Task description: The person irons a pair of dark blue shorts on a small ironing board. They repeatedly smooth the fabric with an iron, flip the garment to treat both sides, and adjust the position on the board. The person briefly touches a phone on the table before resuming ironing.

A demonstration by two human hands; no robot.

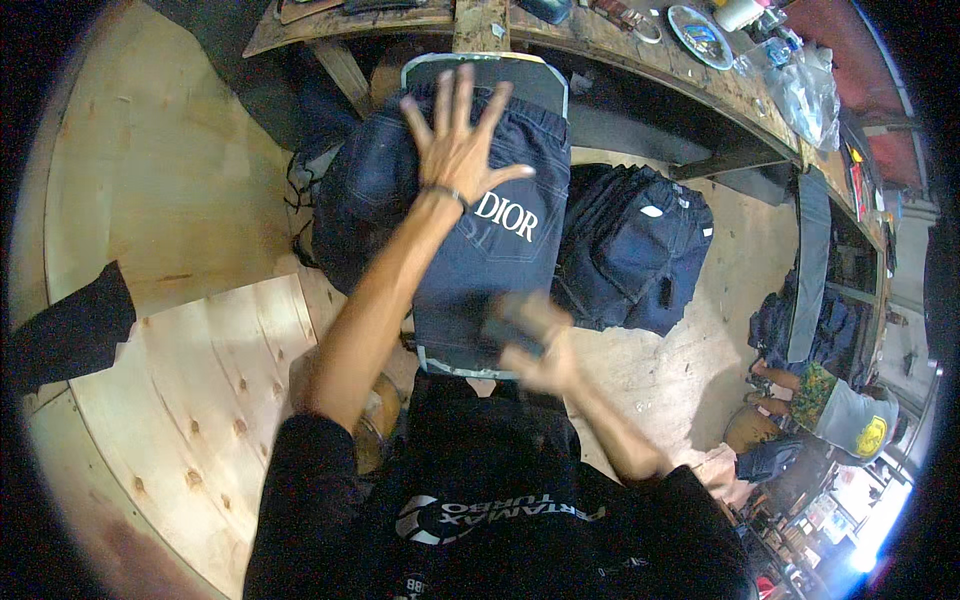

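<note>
Dark-blue denim (480, 280), waistband (540, 124) gathered at twelve o'clock, white-lettered pocket (516, 240)! Left hand (458, 155) splays flat; right hand (548, 355) grips a blurred block (524, 322).

The right hand (552, 352) and its dark object (515, 328) blur at the lower right of the denim garment (500, 278). Bluish glare (880, 530) burns out far beyond that corner; plywood (180, 180) left of the garment is bright. Fisheye bending surrounds it.

We see matt dark-blue denim trousers (475, 280) lying short of the far edge of a dull, smooth board (532, 78). Glossy clear plastic (808, 105) crumples along our rough, worn wooden table's (580, 38) edge.
</note>
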